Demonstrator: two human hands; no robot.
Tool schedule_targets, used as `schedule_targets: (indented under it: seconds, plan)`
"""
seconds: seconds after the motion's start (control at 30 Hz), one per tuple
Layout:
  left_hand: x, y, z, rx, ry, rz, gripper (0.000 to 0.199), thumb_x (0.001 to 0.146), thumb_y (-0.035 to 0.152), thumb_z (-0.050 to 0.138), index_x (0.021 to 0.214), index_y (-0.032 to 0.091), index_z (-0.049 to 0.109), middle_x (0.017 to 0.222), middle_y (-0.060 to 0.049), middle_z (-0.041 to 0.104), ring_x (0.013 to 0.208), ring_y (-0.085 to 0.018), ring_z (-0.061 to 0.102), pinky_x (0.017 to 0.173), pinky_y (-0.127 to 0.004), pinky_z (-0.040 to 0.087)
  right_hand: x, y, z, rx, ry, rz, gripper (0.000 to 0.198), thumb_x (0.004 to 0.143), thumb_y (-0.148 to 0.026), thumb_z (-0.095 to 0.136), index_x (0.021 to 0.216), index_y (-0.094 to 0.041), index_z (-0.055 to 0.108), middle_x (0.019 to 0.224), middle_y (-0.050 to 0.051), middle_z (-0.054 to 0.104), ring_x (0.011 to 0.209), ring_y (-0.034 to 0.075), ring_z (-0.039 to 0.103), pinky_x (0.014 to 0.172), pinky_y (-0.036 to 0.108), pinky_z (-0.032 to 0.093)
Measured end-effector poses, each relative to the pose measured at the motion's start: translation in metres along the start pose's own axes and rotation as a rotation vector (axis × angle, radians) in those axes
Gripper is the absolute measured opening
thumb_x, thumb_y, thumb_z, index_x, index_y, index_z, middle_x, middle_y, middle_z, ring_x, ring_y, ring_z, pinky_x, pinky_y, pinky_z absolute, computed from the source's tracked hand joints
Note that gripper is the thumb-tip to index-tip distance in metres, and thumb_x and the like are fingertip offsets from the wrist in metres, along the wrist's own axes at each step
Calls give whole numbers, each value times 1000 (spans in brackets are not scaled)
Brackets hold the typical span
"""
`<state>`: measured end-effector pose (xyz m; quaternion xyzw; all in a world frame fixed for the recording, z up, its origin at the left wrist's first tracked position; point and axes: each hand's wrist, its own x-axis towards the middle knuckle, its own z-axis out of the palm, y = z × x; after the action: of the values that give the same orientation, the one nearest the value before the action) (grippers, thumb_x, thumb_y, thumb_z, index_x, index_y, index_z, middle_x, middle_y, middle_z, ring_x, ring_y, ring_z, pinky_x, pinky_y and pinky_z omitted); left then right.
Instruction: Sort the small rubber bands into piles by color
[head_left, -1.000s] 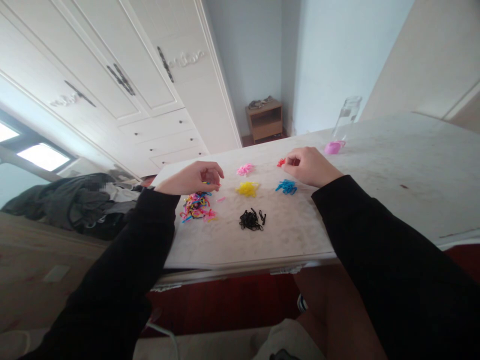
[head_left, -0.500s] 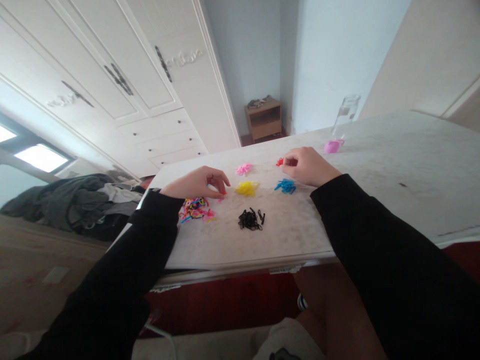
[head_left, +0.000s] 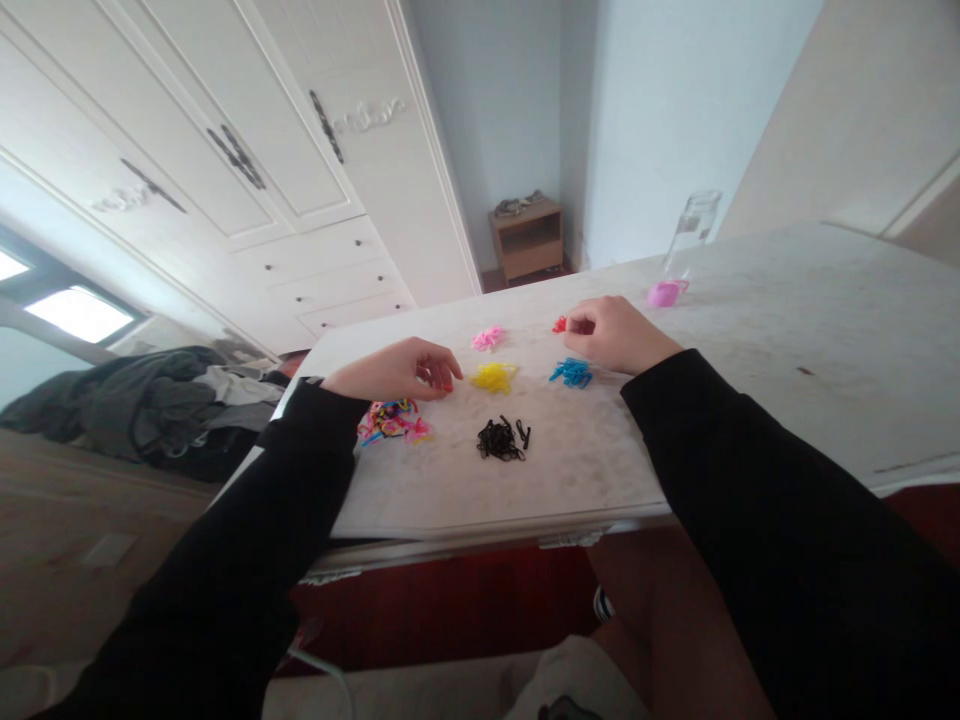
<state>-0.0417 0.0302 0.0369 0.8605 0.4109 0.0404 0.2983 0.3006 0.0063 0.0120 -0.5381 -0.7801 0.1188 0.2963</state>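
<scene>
Tabletop [head_left: 592,455] with small bands grouped by colour. A pink pile [head_left: 489,338], a yellow pile [head_left: 493,377] and a black pile [head_left: 500,439] are arranged far to near; a blue pile [head_left: 572,373] is placed right of the yellow, with a red pile [head_left: 559,325] beyond it, partly covered by the right hand [head_left: 619,332]. A mixed pile [head_left: 391,420] at the left is partly hidden by the left hand [head_left: 405,368]. Farther right, a clear glass bottle [head_left: 686,240] is seen with a pink object [head_left: 664,293] at its base. Dark clothes [head_left: 142,410] are heaped at the left, near a white wardrobe [head_left: 292,160]. The left hand is held with fingers curled, a red band [head_left: 448,388] being pinched at the fingertips. The right hand is lowered, thumb and fingers drawn together; whether a band is gripped there cannot be told.
</scene>
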Motion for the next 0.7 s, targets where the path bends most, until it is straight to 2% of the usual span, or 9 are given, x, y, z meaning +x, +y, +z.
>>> schedule_targets:
  seconds: [0.2, 0.4, 0.47, 0.57, 0.63, 0.7]
  plan:
    - [1, -6, 4, -63, 11, 33, 37, 70, 16, 70, 104, 23, 81, 86, -1, 81, 78, -18, 75, 75, -31, 61, 0, -1, 1, -3, 0, -12, 21, 77, -19, 62, 57, -20, 58, 65, 4, 65, 67, 17, 55, 68, 34, 36]
    - [4, 1, 13, -291, 151, 112, 30, 71, 19, 83, 101, 19, 77, 81, -1, 79, 76, -16, 76, 76, -29, 65, 2, -1, 1, 23, 8, -26, 23, 77, -15, 65, 57, -21, 54, 60, 0, 57, 64, 15, 52, 67, 32, 35]
    - [5, 10, 18, -374, 201, 134, 33, 71, 19, 87, 102, 18, 76, 80, -1, 78, 77, -15, 76, 77, -29, 65, 2, -6, 2, 90, 42, -96, 21, 77, -14, 65, 58, -20, 56, 63, 0, 58, 65, 15, 52, 67, 32, 36]
    - [8, 25, 28, -529, 267, 140, 38, 70, 17, 90, 105, 17, 73, 79, -1, 78, 76, -15, 76, 75, -28, 65, -3, -22, 6, 260, 80, -288, 15, 81, -18, 68, 66, -19, 64, 73, 2, 65, 72, 16, 57, 72, 32, 41]
    - [9, 35, 35, -613, 299, 136, 39, 71, 17, 91, 105, 17, 73, 80, -1, 78, 77, -15, 76, 74, -28, 65, -8, -35, 11, 372, 37, -415, 11, 86, -23, 69, 76, -19, 71, 81, 4, 70, 80, 18, 61, 77, 33, 45]
    - [10, 42, 40, -670, 302, 141, 39, 73, 18, 92, 106, 17, 72, 80, -1, 79, 75, -15, 76, 72, -27, 64, -12, -46, 16, 481, -51, -485, 10, 89, -24, 69, 85, -20, 77, 93, 6, 75, 94, 21, 66, 84, 36, 49]
